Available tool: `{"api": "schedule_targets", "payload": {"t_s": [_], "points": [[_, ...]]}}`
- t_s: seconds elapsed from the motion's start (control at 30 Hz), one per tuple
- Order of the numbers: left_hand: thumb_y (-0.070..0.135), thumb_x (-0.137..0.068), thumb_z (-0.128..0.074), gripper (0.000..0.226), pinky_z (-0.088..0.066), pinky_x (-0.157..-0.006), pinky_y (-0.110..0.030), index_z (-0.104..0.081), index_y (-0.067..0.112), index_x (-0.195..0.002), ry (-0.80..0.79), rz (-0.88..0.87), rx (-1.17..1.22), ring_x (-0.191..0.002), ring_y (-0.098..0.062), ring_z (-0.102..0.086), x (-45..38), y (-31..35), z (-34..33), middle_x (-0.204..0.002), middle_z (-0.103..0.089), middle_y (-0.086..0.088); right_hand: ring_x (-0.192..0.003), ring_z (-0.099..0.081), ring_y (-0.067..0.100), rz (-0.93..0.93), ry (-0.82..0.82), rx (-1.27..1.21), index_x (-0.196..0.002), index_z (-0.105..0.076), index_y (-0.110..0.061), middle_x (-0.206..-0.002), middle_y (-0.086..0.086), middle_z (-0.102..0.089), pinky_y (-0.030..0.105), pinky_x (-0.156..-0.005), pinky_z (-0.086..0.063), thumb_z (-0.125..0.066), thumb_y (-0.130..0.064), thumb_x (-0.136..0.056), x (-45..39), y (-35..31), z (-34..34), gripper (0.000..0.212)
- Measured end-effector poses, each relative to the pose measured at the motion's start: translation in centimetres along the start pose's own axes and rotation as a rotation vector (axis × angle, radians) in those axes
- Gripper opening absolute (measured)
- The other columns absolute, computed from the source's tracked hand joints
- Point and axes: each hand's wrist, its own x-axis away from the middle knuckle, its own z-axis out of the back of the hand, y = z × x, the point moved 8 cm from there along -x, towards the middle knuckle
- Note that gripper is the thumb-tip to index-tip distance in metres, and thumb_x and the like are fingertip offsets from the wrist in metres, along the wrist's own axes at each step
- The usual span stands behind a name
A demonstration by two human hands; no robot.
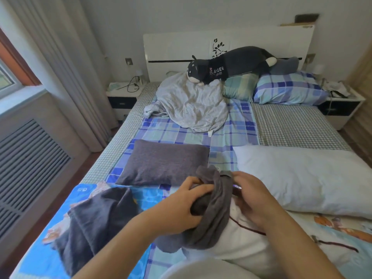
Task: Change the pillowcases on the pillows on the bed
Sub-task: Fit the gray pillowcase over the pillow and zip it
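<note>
progress: midway, judged – grey pillowcase (213,210) bunched on end of white pillow (237,238) near bed foot | left hand (181,206) and right hand (255,200) both gripping its fabric | left: bare pillow (302,178), two checked pillows (289,89) at headboard | around: small grey pillow (163,162), crumpled blanket (189,103), plush toy (231,65); nothing blocking
</note>
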Motion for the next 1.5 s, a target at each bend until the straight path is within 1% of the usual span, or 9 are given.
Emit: {"api": "schedule_targets", "payload": {"t_s": [0.17, 0.33, 0.43, 0.57, 0.7, 0.9, 1.13, 1.27, 1.5], "points": [[0.033, -0.082, -0.07, 0.07, -0.053, -0.088, -0.033, -0.033, 0.042, -0.141, 0.155, -0.009, -0.286, -0.108, -0.026, -0.057, -0.5, 2.0, -1.2, -0.133, -0.026, 0.003, -0.105, -0.07, 0.016, 0.069, 0.035, 0.349, -0.12, -0.064, -0.035, -0.115, -0.001, -0.073, 0.042, -0.098, -0.052, -0.072, -0.051, -0.082, -0.1, 0.4, 0.1, 0.042], [0.028, -0.098, -0.064, 0.05, -0.044, -0.101, -0.017, -0.04, 0.041, -0.14, 0.207, 0.108, 0.718, -0.122, -0.001, -0.056, 1.2, -0.8, -2.4, -0.133, -0.056, 0.019, -0.109, -0.055, 0.008, 0.275, 0.3, 0.814, -0.135, -0.055, -0.035, -0.116, -0.012, -0.058, 0.025, -0.097, -0.042, -0.063, -0.017, -0.094, 2.1, -2.9, 2.3, 0.045], [0.029, -0.106, -0.048, 0.024, -0.045, -0.095, -0.018, -0.052, 0.036, -0.128, 0.406, 0.206, 0.856, -0.115, -0.007, -0.061, 1.9, -3.7, -3.0, -0.119, -0.067, 0.013, -0.102, -0.054, 0.007, 0.236, 0.339, 0.833, -0.131, -0.056, -0.035, -0.109, -0.014, -0.057, 0.025, -0.092, -0.043, -0.062, -0.024, -0.095, 2.7, -2.0, 3.1, 0.038], [0.036, -0.091, -0.063, 0.022, -0.041, -0.1, -0.018, -0.052, 0.035, -0.11, 0.71, 0.113, 0.261, -0.128, -0.01, -0.049, 3.9, -3.9, -1.9, -0.132, -0.047, 0.009, -0.09, -0.055, -0.009, 0.283, 0.375, 0.754, -0.124, -0.058, -0.036, -0.103, -0.022, -0.059, 0.012, -0.076, -0.04, -0.061, -0.021, -0.096, 3.2, -1.6, 3.4, 0.032], [0.029, -0.095, -0.063, 0.022, -0.044, -0.095, -0.028, -0.058, 0.023, -0.115, 0.822, -0.084, -0.246, -0.103, -0.021, -0.054, 5.0, -0.8, -1.6, -0.116, -0.051, 0.0, -0.088, -0.054, -0.017, 0.316, 0.412, 0.694, -0.118, -0.056, -0.04, -0.101, -0.03, -0.057, 0.005, -0.073, -0.038, -0.061, -0.013, -0.092, 3.4, -1.6, 3.5, 0.038], [0.044, -0.096, -0.054, 0.022, -0.051, -0.082, -0.032, -0.063, 0.026, -0.105, 0.545, 0.084, -0.216, -0.096, -0.018, -0.06, 2.7, -2.1, -2.2, -0.11, -0.053, 0.014, -0.091, -0.062, -0.008, 0.37, 0.416, 0.523, -0.11, -0.065, -0.035, -0.104, -0.02, -0.067, 0.011, -0.074, -0.047, -0.052, 0.01, -0.084, 3.4, -1.5, 3.5, 0.054], [0.02, -0.096, -0.066, 0.015, -0.039, -0.108, -0.035, -0.074, 0.025, -0.109, 0.272, -0.537, -0.39, -0.127, -0.033, -0.046, 1.5, 4.0, -0.1, -0.144, -0.047, -0.013, -0.102, -0.063, -0.002, 0.408, 0.385, 0.442, -0.105, -0.065, -0.037, -0.103, -0.026, -0.069, 0.028, -0.095, -0.05, -0.059, 0.002, -0.089, 3.1, -1.6, 3.2, 0.043], [0.032, -0.103, -0.047, 0.029, -0.041, -0.105, -0.025, -0.055, 0.029, -0.131, 0.143, -0.255, -0.078, -0.119, -0.001, -0.048, -0.2, 0.6, -0.8, -0.143, -0.041, 0.009, -0.103, -0.065, 0.003, 0.384, 0.39, 0.379, -0.108, -0.068, -0.033, -0.108, -0.014, -0.072, 0.036, -0.1, -0.051, -0.061, -0.001, -0.09, 2.7, -1.4, 3.8, 0.037], [0.05, -0.089, -0.048, 0.037, -0.044, -0.083, -0.022, -0.046, 0.04, -0.124, 0.058, -0.123, -0.2, -0.092, -0.011, -0.053, -1.3, -0.7, -2.0, -0.108, -0.034, 0.019, -0.101, -0.067, 0.006, 0.357, 0.385, 0.395, -0.11, -0.07, -0.03, -0.106, -0.01, -0.073, 0.035, -0.095, -0.054, -0.06, 0.003, -0.088, 2.9, -1.0, 4.2, 0.041]]}}
